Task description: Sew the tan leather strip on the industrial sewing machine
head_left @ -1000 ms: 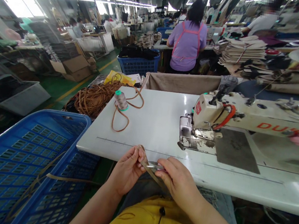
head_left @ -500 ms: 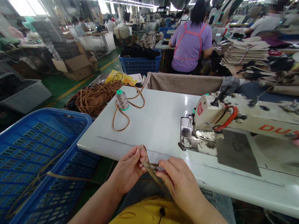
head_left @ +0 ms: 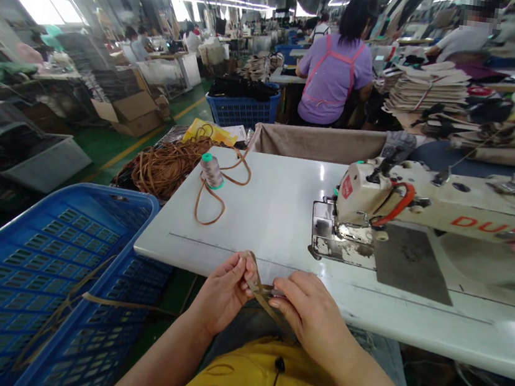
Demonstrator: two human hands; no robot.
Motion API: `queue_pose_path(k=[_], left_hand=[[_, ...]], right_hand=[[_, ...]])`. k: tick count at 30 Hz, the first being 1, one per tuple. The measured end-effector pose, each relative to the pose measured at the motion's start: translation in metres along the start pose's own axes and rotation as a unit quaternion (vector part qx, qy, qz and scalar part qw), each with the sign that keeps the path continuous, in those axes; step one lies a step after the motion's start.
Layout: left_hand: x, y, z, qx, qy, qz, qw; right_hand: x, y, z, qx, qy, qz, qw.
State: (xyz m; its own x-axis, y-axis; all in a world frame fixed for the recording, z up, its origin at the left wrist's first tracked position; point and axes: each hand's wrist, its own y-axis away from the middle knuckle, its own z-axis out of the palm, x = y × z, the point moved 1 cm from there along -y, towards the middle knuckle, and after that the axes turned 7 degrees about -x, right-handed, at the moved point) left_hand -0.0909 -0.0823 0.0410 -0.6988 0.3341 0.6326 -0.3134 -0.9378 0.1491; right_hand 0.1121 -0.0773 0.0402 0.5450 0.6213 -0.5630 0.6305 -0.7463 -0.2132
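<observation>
My left hand (head_left: 221,292) pinches the upper end of a thin tan strap (head_left: 260,296) just in front of the white table's (head_left: 278,214) near edge. My right hand (head_left: 311,312) is closed on a small metal tool (head_left: 273,292), likely thread snips, whose tip meets the strap between the two hands. The strap runs down toward my lap. A cream sewing machine (head_left: 425,204) stands on the table to the right, well apart from both hands.
A thread spool (head_left: 212,171) and a loop of brown cord (head_left: 212,203) lie on the table's left part, beside a heap of brown cords (head_left: 167,166). A blue plastic crate (head_left: 35,278) with a strap hanging over its rim stands at my left. A person in purple (head_left: 335,71) sits ahead.
My hands have stayed almost in place; the tool's tip has closed in on the strap and the strap between the hands looks more folded.
</observation>
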Motion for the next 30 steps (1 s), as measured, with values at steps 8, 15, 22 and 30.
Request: queue_pose_path(k=[8,15,22,30], left_hand=[[-0.0025,0.0008,0.0056,-0.013,-0.014,-0.023,1.0],[0.0003,-0.0005,0.0061,-0.003,-0.033,-0.018,0.999],[-0.0008,-0.0004,0.0075,0.001,-0.027,-0.022,0.999],[-0.0086,-0.0015,0.0065,-0.002,-0.022,-0.031,0.999]], right_hand=[[-0.0044,-0.0021,0.0046,-0.033,-0.315,0.093,0.944],[-0.0001,0.0012,0.0076,-0.006,-0.259,0.122,0.958],[-0.0025,0.003,0.001,-0.001,-0.165,0.073,0.984],[-0.0072,0.0007,0.0007,-0.027,-0.226,0.068,0.971]])
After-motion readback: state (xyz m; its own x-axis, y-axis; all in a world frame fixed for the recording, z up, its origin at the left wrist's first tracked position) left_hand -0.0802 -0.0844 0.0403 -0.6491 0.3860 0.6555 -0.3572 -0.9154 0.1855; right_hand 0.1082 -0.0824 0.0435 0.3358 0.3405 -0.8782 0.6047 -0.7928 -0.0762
